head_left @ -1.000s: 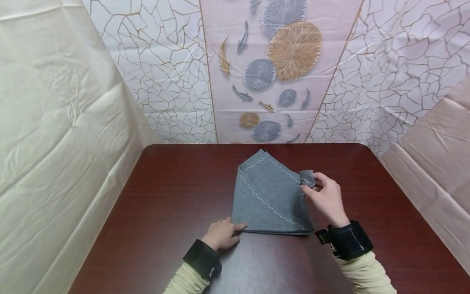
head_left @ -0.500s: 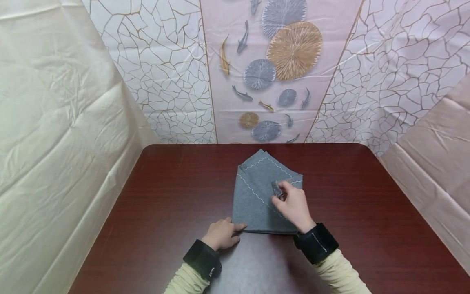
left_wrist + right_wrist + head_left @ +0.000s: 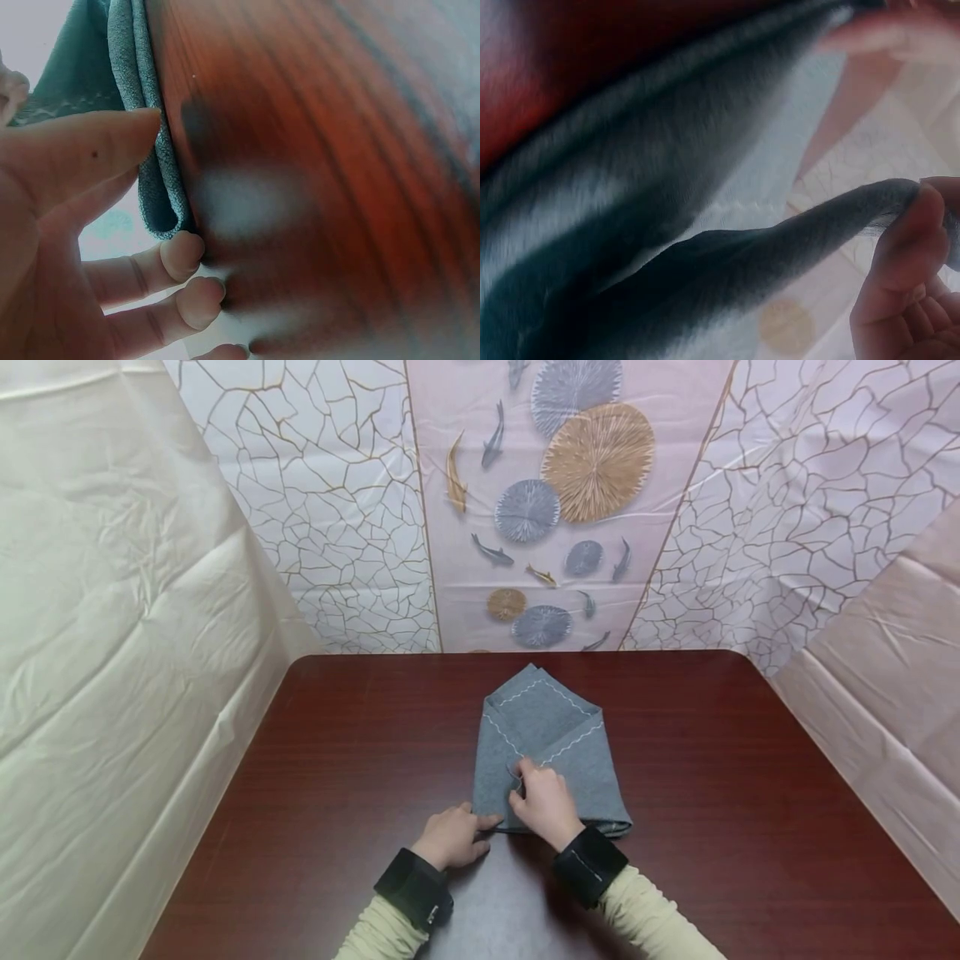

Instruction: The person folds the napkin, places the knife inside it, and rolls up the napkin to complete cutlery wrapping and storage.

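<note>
Draped around you on three sides are pale plastic sheets (image 3: 112,610), the far one printed with cracked-tile lines, round lily pads and small fish. Below them your dark red-brown wooden counter (image 3: 750,793) carries the grey felt cloth with white zigzag stitching (image 3: 551,718), lying folded at the middle, near your body.

Your right hand (image 3: 546,802) pinches the cloth's right corner between thumb and fingers. A second ago that corner was out at the cloth's right edge; you have since carried it leftward across the top, so the right flap now lies over the middle, and the fold looks nearly closed.

Your left hand (image 3: 452,837) still rests at the near left corner, fingers fairly straight, thumb tip touching the cloth edge (image 3: 161,180).

No brand, label or writing shows anywhere.
</note>
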`<state>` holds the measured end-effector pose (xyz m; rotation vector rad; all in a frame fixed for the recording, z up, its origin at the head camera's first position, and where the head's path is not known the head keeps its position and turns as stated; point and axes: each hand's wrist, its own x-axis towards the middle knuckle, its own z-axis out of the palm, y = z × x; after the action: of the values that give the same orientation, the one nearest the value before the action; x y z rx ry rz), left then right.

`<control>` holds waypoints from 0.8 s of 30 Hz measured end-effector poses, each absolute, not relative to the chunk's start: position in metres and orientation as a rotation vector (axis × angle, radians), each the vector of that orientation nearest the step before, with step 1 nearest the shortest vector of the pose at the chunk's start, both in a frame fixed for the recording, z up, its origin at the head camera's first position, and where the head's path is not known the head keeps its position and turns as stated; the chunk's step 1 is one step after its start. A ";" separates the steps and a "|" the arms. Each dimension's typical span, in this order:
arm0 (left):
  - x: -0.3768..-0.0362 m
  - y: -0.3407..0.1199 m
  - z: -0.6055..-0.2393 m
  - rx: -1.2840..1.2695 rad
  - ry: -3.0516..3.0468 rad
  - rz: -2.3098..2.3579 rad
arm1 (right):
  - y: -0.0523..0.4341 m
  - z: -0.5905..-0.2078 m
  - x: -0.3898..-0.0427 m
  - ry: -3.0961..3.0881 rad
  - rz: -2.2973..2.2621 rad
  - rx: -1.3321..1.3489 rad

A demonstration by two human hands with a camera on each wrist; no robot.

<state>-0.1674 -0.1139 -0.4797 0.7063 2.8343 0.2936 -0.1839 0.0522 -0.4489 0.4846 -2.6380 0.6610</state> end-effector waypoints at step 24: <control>-0.166 -0.120 -0.479 0.791 2.844 0.346 | 0.030 -0.489 -0.180 -2.668 0.540 0.614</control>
<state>-0.1656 -0.1204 -0.4787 0.7907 2.8439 0.3462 -0.1801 0.0301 -0.4889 0.6144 -2.6685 0.5404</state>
